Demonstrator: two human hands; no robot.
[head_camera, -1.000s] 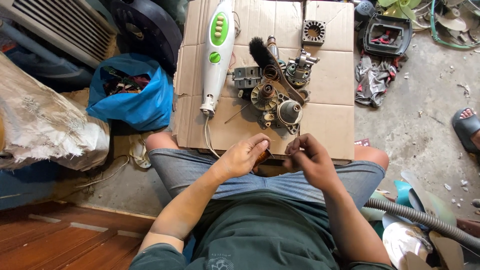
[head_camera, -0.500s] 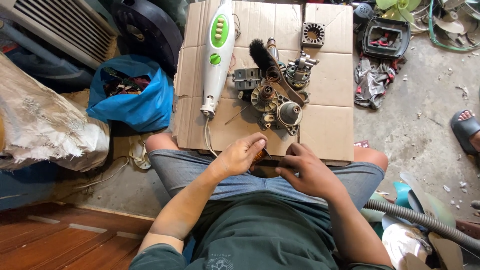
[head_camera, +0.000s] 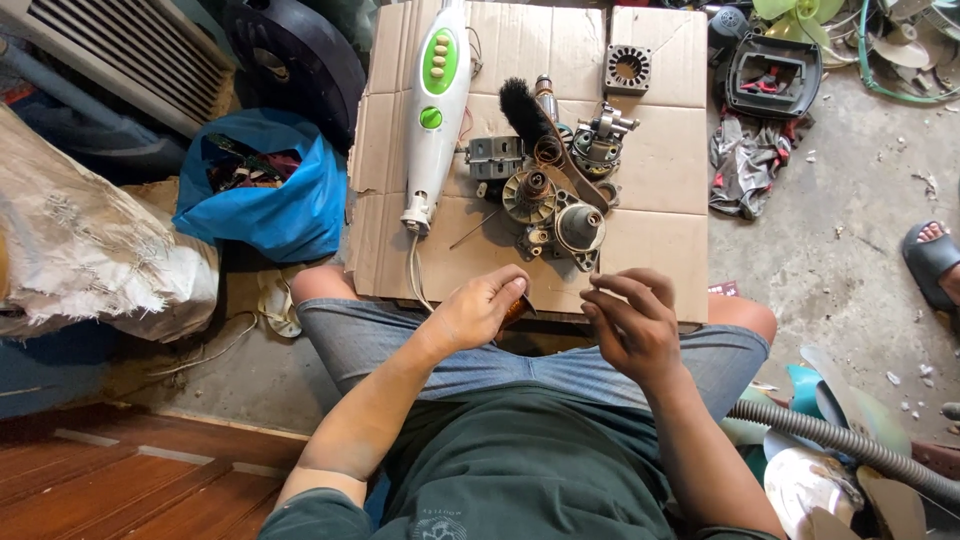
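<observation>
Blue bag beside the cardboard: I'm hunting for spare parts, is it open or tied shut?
Open. The blue bag gapes at the top, with dark mixed bits showing inside.

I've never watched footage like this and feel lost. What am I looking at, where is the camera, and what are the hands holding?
The camera sits on a seated person's head, looking down over their lap. Both hands are bare. The left hand grips a small orange-brown handled tool; the right hand has its fingertips pinched together, on what I cannot tell. Ahead lies a flattened brown cardboard sheet carrying a white-and-green handheld appliance, a black brush and grey metal motor parts. A blue plastic bag sits to the left.
</observation>
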